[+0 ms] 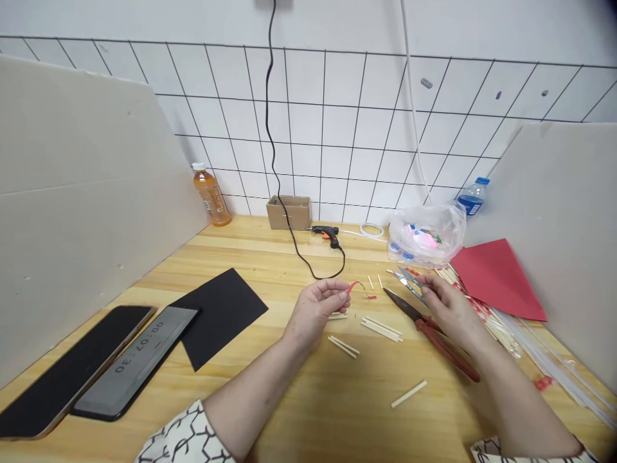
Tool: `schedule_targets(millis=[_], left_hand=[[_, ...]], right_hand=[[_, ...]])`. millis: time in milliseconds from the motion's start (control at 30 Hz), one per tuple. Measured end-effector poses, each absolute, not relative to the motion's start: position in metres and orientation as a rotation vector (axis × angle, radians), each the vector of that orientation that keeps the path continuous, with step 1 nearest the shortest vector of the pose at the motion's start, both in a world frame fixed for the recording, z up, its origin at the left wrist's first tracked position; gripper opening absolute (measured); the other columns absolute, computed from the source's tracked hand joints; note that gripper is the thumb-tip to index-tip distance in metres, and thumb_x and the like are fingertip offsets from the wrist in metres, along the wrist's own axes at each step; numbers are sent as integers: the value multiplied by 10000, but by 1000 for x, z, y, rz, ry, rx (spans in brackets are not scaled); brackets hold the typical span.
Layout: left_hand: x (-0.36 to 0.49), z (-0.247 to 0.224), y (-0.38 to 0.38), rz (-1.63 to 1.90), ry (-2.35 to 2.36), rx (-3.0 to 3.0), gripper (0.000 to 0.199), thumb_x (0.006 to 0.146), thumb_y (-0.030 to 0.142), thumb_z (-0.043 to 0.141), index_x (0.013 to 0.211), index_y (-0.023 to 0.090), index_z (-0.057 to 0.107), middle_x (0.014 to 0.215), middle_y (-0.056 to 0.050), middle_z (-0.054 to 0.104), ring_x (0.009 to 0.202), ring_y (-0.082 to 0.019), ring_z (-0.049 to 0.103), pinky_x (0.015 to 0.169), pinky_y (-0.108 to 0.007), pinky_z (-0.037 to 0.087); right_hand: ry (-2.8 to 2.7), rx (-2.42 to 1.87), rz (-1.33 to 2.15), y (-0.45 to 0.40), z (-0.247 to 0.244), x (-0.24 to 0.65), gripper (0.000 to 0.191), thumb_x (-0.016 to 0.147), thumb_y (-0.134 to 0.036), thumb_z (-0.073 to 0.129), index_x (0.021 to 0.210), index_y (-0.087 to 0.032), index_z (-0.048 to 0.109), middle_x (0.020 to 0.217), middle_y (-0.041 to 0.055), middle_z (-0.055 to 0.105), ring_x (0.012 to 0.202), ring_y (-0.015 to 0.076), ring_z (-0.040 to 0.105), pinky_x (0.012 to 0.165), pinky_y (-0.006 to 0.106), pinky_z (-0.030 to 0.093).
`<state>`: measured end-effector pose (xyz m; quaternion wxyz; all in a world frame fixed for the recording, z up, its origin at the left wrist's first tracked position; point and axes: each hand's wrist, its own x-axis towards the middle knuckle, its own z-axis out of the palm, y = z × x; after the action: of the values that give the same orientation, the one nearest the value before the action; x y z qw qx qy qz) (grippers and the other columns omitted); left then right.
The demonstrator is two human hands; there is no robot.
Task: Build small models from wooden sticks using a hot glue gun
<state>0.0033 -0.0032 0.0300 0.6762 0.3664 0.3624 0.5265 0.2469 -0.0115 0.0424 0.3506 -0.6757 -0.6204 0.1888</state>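
My left hand (318, 307) is closed in a pinch on a thin, curled red strip (355, 286), its loose end hanging to the right with a small red piece at the tip. My right hand (446, 302) has its fingers closed at the near end of small silver scissors (407, 281), whose blades point up and left. Beneath that hand lie larger scissors (418, 316) with dark blades and red handles. Between and below my hands are several short wooden sticks (380, 329), with a single stick (409, 394) nearer to me.
Red paper (501, 280), a bundle of sticks (501, 334) and a plastic bag (427, 235) lie on the right. At the back are a glue gun (328, 233), cardboard box (289, 213) and bottle (212, 196). Black paper (219, 315) and a phone (137, 363) lie left.
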Motion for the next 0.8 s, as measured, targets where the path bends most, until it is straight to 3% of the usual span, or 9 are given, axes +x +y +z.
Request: schedule_targets(millis=[133, 300, 433, 567, 800], left_hand=[[3, 29, -2, 1180, 815, 803, 273, 542, 233, 762, 752, 112, 637, 591, -13, 611, 565, -92, 537, 580, -214, 415], [3, 27, -1, 1141, 821, 758, 282, 533, 225, 766, 756, 107, 640, 576, -8, 608, 547, -81, 532, 578, -207, 414], [4, 26, -1, 1121, 850, 735, 276, 518, 221, 774, 734, 107, 645, 560, -5, 604, 535, -78, 528, 581, -210, 414], [4, 26, 0, 1132, 871, 745, 239, 523, 226, 769, 686, 111, 637, 543, -3, 598, 519, -78, 519, 574, -215, 412], [3, 27, -2, 1157, 868, 830, 243, 557, 233, 753, 730, 117, 628, 577, -3, 607, 539, -83, 523, 582, -222, 412]], right_hand=[[-1185, -1428, 1135, -19, 42, 229, 362, 681, -451, 606, 936, -197, 572, 641, -1, 563, 497, 120, 454, 462, 246, 336], [-1019, -1290, 1543, -21, 29, 199, 374, 645, -472, 660, 838, -160, 585, 546, -48, 429, 430, 61, 341, 411, 196, 227], [-1056, -1274, 1642, -31, 32, 186, 429, 724, -559, 564, 910, -173, 574, 575, -71, 307, 449, 49, 220, 411, 182, 128], [-1297, -1317, 1616, -41, 38, 186, 399, 749, -538, 557, 969, -204, 555, 598, -67, 317, 478, 59, 237, 425, 186, 171], [-1446, -1379, 1537, -46, 37, 182, 416, 794, -579, 451, 897, -192, 566, 632, -43, 347, 519, 75, 281, 432, 192, 195]])
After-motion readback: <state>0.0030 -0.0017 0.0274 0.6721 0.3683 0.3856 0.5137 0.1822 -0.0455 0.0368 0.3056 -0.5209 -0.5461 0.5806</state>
